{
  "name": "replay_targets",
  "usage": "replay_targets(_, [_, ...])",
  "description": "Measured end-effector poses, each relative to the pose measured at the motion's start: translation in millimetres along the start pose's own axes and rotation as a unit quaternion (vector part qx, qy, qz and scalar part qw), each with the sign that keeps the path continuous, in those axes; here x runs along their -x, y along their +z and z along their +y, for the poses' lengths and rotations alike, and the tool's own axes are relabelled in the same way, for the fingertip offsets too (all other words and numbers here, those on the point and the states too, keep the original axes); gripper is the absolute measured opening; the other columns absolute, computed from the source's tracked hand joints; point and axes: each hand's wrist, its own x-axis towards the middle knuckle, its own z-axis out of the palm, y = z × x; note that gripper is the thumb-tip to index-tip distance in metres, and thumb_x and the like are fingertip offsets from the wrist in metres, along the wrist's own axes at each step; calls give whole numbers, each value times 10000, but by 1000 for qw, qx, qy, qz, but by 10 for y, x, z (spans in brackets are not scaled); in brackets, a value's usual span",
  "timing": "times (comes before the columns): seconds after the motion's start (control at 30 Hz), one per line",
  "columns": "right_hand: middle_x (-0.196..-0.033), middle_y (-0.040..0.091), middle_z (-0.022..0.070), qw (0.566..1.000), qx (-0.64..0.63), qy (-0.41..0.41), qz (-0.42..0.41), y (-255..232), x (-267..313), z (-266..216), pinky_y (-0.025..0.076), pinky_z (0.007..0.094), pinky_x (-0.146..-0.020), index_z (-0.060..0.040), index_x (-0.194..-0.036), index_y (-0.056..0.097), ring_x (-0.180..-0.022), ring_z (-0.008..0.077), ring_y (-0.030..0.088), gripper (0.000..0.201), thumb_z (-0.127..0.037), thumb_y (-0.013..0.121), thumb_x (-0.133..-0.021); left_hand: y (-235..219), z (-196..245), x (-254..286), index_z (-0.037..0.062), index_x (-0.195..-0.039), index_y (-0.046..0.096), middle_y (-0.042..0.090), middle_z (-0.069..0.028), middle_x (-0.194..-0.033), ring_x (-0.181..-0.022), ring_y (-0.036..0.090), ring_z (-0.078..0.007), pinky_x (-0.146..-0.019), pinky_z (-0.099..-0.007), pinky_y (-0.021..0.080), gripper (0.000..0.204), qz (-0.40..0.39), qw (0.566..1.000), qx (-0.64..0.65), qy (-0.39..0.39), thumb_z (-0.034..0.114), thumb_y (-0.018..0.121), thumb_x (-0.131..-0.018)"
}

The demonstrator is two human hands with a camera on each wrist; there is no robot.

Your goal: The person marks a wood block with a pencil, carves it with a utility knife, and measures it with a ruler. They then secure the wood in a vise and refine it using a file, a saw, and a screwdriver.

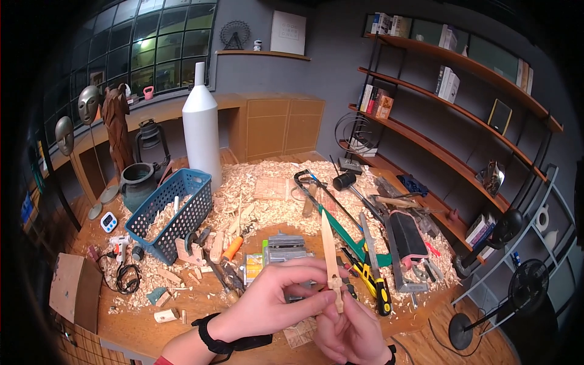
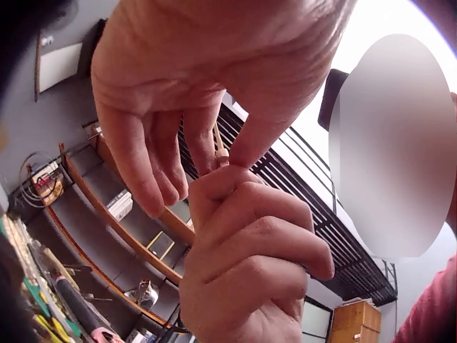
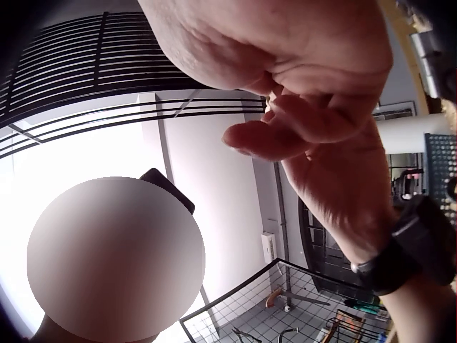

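A small carved wooden sword [image 1: 330, 246] is held upright before me, its pointed pale blade upward and its notched guard and handle below. My left hand [image 1: 286, 298] pinches it near the guard between thumb and fingers. Lower down, my right hand [image 1: 353, 331] grips the handle end, fingers curled. In the left wrist view the left hand [image 2: 207, 64] is above the curled right hand [image 2: 246, 250], with only a sliver of the wood [image 2: 220, 146] between them. The right hand [image 3: 307, 71] hides most of the sword in the right wrist view.
A vise [image 1: 286, 248] stands on the shaving-covered table behind the hands. A green-framed saw [image 1: 344, 231], a yellow-black handled tool [image 1: 382, 295] and a mallet [image 1: 344, 181] lie right. A blue basket [image 1: 173, 210] and an orange-handled tool [image 1: 232, 248] are left; wood offcuts [image 1: 166, 316] lie nearer.
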Motion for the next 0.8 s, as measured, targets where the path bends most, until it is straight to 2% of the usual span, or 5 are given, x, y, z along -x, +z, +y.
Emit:
replay_targets(0.47, [-708, 526, 79, 1000, -6, -29, 3, -49, 46, 70, 391, 245, -530, -11, -1142, 491, -569, 138, 479, 468, -403, 239, -1092, 58, -161, -7, -18, -1172, 654, 606, -139, -1317, -1196, 579, -217, -1045, -369, 445, 223, -80, 991, 98, -44, 45, 582, -971])
replay_targets(0.53, [-741, 557, 82, 998, 41, -48, 15, -119, 39, 140, 424, 242, -576, -1, -1159, 520, -608, 132, 518, 443, -369, 282, -1092, 24, -123, -8, -29, -1176, 644, 615, -155, -1292, -1185, 590, -235, -1022, -371, 468, 228, -82, 996, 35, -19, 55, 556, -983])
replay_targets(0.6, [-774, 588, 84, 993, 86, -70, 32, -154, 85, 168, 457, 239, -622, 9, -1177, 549, -646, 126, 557, 419, -334, 325, -1093, -16, -79, 14, -32, -1138, 642, 623, -167, -1263, -1175, 599, -251, -979, -374, 510, 225, 4, 998, 51, -33, 92, 505, -1011])
replay_targets(0.7, [-937, 700, 104, 959, 252, -78, 99, -207, 232, 160, 517, 296, -843, 28, -1282, 585, -883, 140, 647, 331, -175, 437, -1067, -117, 38, 92, 1, -1064, 589, 624, -182, -1234, -1088, 646, -262, -843, -348, 574, 309, 52, 997, 31, -49, 244, 397, -1055])
replay_targets(0.8, [-1007, 727, 124, 918, 352, -118, 139, -393, 493, 147, 499, 302, -888, 33, -1296, 571, -966, 151, 656, 346, -171, 400, -1075, -305, 6, 328, 31, -950, 523, 634, -190, -1178, -987, 682, -269, -699, -314, 586, 317, 74, 996, 3, -56, 289, 375, -1059])
